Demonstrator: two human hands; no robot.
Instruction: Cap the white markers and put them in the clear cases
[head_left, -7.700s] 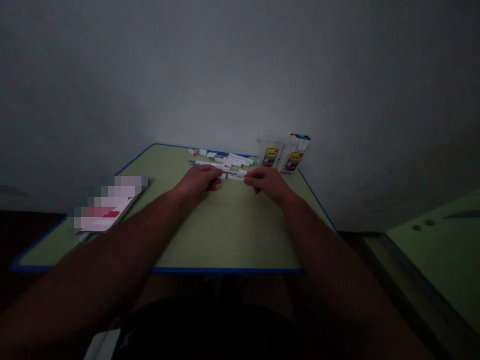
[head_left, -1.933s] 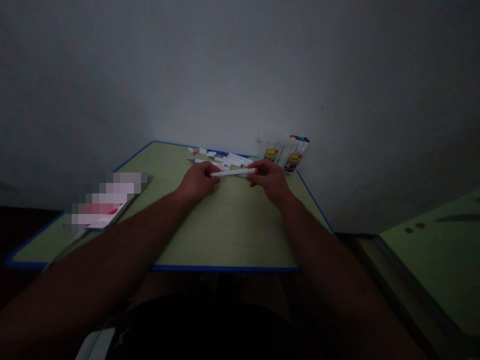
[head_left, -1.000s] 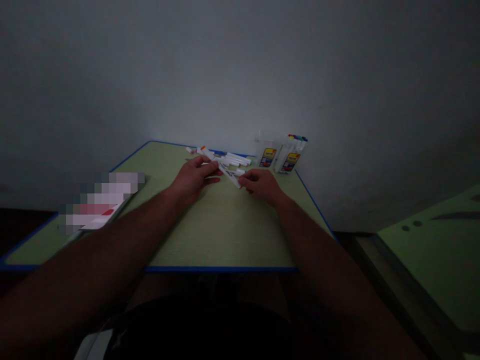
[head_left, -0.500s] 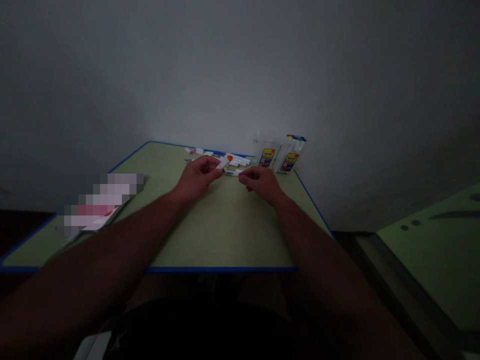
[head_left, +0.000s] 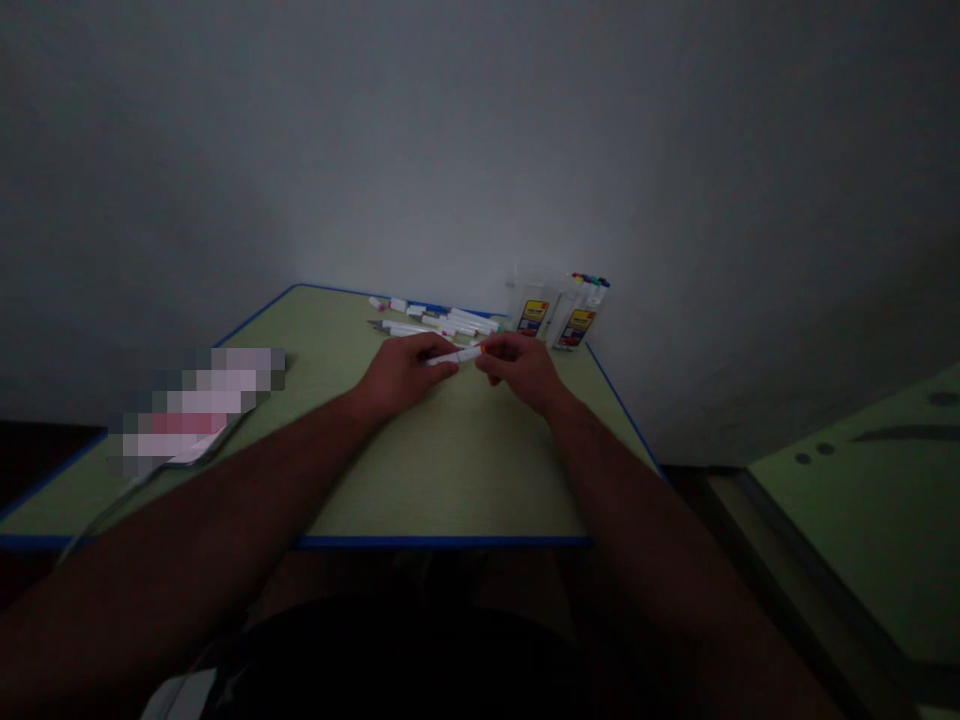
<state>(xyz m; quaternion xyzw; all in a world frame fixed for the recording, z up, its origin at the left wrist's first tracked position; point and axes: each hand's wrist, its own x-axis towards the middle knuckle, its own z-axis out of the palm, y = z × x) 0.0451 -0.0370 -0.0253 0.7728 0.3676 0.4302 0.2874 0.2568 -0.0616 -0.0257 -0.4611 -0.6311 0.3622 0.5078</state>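
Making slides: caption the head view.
Left hand and right hand hold a white marker above the table, loose markers behind.

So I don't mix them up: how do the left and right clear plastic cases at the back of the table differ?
Contents: the right case holds markers with coloured ends at its top; the left case shows none there.
Position: the left case is nearer the right hand; the right case stands closer to the right edge of the table.
Both are see-through with a yellow-and-dark label.

Both forearms (head_left: 285, 460) angle inward, hands (head_left: 397, 375) nearly meeting, fingers (head_left: 445, 371) pinched.
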